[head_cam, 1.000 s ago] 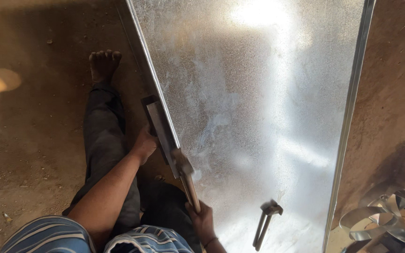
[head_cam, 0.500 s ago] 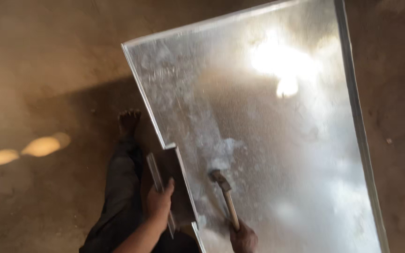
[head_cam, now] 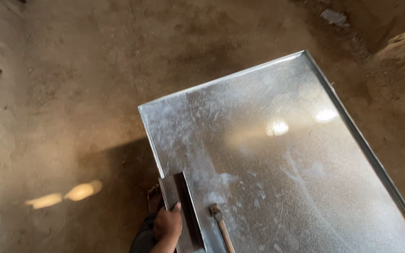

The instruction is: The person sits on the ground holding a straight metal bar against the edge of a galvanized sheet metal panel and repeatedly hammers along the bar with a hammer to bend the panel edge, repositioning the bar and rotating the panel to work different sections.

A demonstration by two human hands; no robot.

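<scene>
Left hand [head_cam: 167, 225] closed around flat steel bar [head_cam: 182, 211], which I pressed along left edge of galvanized sheet [head_cam: 282, 154] lying on dirt floor [head_cam: 80, 93], apparently as backing for edge. Hammer [head_cam: 219, 220] head rested on sheet just beside bar. Right hand cut off below frame; grip unknowable. Foot [head_cam: 154, 199] partly hidden beneath bar.

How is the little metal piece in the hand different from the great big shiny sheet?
The flat metal bar is small, narrow and dull grey; the metal sheet is very wide, bright and reflects light spots. The left hand grips the bar, while no hand holds the sheet. The bar lies along the sheet's left edge; the sheet spreads over the dirt floor. Both look like flat grey metal.
</scene>
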